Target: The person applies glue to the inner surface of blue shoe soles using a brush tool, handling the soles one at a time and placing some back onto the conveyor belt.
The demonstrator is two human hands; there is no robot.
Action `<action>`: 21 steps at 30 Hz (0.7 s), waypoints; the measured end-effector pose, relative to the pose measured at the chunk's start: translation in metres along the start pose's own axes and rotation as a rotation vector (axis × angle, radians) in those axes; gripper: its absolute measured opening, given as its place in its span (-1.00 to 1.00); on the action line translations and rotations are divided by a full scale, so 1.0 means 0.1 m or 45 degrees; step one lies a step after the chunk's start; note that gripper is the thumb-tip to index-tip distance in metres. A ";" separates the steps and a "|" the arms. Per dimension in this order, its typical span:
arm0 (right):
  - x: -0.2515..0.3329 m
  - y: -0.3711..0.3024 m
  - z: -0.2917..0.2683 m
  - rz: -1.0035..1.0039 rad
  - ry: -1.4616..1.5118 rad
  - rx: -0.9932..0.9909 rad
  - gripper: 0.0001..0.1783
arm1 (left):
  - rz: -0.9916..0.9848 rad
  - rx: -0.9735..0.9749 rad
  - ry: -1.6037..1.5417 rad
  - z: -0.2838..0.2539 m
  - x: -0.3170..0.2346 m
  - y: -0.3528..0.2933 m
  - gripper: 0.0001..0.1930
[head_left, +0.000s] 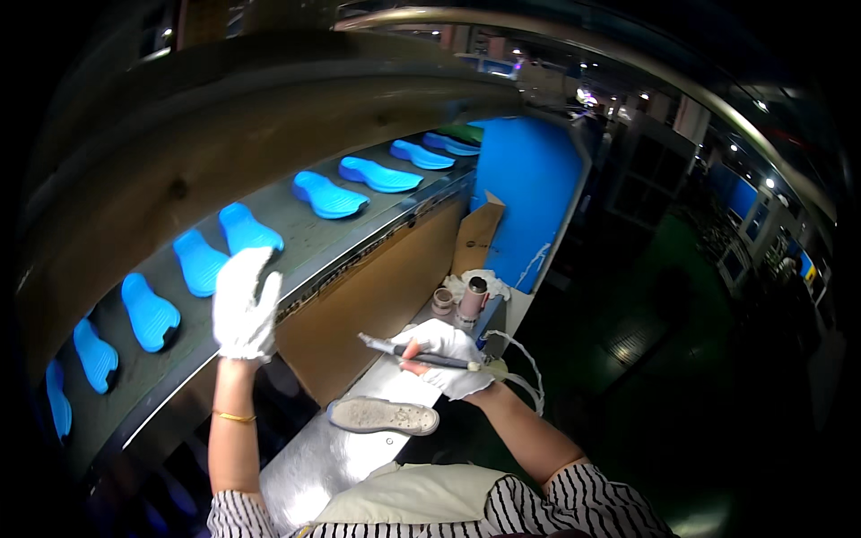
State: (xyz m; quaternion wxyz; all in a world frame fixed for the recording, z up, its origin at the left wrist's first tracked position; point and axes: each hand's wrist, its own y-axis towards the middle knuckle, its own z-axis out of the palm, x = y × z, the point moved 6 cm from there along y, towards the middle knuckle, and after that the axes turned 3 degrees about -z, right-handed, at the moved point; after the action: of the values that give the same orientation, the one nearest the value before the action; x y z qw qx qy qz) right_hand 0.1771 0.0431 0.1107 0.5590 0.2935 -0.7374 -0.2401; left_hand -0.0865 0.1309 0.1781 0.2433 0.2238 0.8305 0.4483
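Observation:
My left hand (245, 309), in a white glove, reaches over the conveyor belt with thumb and fingers apart. Its fingertips overlap the lower end of a blue shoe sole (249, 229); whether they touch it I cannot tell. Just left of the hand lies another blue sole (198, 262). My right hand (448, 354), gloved with some bare fingertips showing, is closed around a dark pen-shaped tool (430, 360) with a pale tip pointing left. A whitish tube (531, 363) loops behind that hand. Below the tool, a grey-white sole (384, 416) lies on the metal table (309, 466).
More blue soles (380, 174) lie spaced along the dark belt (215, 332), under a curved hood (269, 117). A cardboard sheet (368, 305) stands against the belt's side. A pink flask (473, 300) and a small jar (442, 301) stand by a blue panel (529, 197).

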 end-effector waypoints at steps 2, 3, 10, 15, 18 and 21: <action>0.04 0.04 0.08 -0.190 -0.252 0.015 -0.82 | 0.014 -0.038 0.516 -0.14 0.23 -0.04 -0.56; 0.12 0.05 0.22 -0.164 -0.177 0.036 -0.82 | -0.154 0.050 0.563 -0.23 0.82 -0.28 -0.59; -0.07 -0.17 0.12 -0.120 -0.035 -0.069 -0.81 | -0.138 0.034 0.165 -0.36 0.13 -0.35 -0.83; -0.23 -0.13 0.09 0.006 -0.252 0.028 -0.75 | -0.537 -0.578 -0.821 -1.01 0.20 -0.65 -0.86; -0.53 -0.27 0.04 0.456 0.422 -0.202 -0.77 | -0.169 -0.740 -1.148 -1.51 0.09 -0.62 -0.72; -0.51 -0.33 0.05 0.464 0.367 -0.264 -0.77 | -0.381 -0.714 -1.288 -1.41 0.21 -0.85 -0.73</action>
State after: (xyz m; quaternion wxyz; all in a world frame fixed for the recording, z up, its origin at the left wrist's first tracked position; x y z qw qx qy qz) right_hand 0.1876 0.0557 0.0522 0.7194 0.1281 -0.6623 -0.1655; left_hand -0.2014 0.0110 0.1691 0.7189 0.2171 0.4843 0.4490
